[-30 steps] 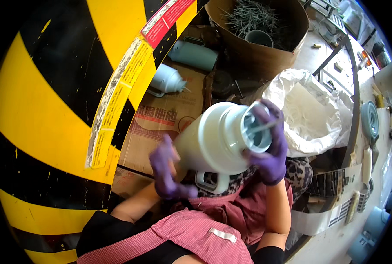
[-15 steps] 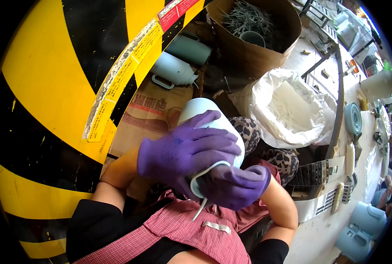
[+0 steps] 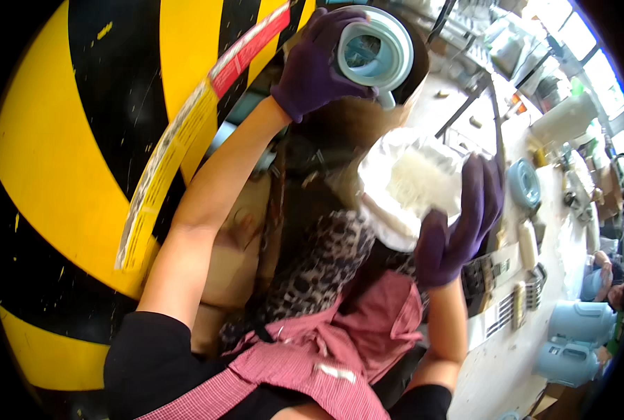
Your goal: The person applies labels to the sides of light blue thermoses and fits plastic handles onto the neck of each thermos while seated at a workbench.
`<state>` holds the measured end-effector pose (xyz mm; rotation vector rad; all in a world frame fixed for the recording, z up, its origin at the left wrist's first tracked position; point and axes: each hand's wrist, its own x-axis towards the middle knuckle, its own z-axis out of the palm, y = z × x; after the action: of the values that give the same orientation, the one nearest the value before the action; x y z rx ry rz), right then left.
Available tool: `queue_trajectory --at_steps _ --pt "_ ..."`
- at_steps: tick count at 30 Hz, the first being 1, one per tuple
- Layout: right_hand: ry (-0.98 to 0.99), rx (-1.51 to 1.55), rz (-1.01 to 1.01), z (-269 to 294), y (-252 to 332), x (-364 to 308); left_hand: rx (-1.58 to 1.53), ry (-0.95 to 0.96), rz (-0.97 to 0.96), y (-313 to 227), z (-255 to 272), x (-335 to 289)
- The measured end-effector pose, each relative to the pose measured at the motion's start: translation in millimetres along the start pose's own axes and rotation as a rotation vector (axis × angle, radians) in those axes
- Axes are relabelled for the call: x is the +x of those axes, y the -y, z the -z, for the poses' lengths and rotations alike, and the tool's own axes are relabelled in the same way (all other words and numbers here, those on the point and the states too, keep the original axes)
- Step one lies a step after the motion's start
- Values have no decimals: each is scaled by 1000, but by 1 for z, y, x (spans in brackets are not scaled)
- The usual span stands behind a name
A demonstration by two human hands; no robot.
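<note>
In purple work gloves, both hands are in view. My left hand [image 3: 319,66] reaches out to the far side, its fingers wrapped round a pale blue plastic jug [image 3: 400,52]. The jug's round open end is turned up toward me, and a small tab sticks out at its lower edge. It is held above a brown cardboard container [image 3: 368,119], whose inside is mostly hidden. My right hand [image 3: 461,224] holds nothing; its fingers are stretched up and the thumb stands apart. It is nearest to a white plastic sack [image 3: 389,224] with whitish bits inside.
A yellow and black striped panel [image 3: 116,175] rises on the left. Along the right runs a pale worktop [image 3: 480,371] with a blue round part [image 3: 522,183] and two large blue jugs [image 3: 581,320] [image 3: 567,364]. Another person's arm [image 3: 604,276] shows at the far right.
My left hand has carried the jug away from my lap, up to the far side over the cardboard container. My right hand has let go and moved right, its fingers now spread.
</note>
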<state>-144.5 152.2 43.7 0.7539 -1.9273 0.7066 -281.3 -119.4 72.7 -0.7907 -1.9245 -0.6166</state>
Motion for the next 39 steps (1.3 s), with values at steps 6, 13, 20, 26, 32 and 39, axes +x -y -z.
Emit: queue_trajectory --at_steps 6,13,20,26,32,39 --pt "242 -77 -221 23 -64 -67 -233 -153 138 29 -28 -8" --pt "966 -64 -835 -102 -226 -151 -345 -462 615 -69 47 -108" --pt "1539 -421 -910 -202 -268 -215 -716 -647 869 -112 143 -153" --pt "1323 -188 -995 -166 -280 -227 -869 -283 616 -110 93 -151" --pt "568 617 -1476 -100 -229 -186 -871 450 395 -178 60 -112" --pt "418 1109 -1249 81 -45 -61 -1222 379 542 -211 38 -94"
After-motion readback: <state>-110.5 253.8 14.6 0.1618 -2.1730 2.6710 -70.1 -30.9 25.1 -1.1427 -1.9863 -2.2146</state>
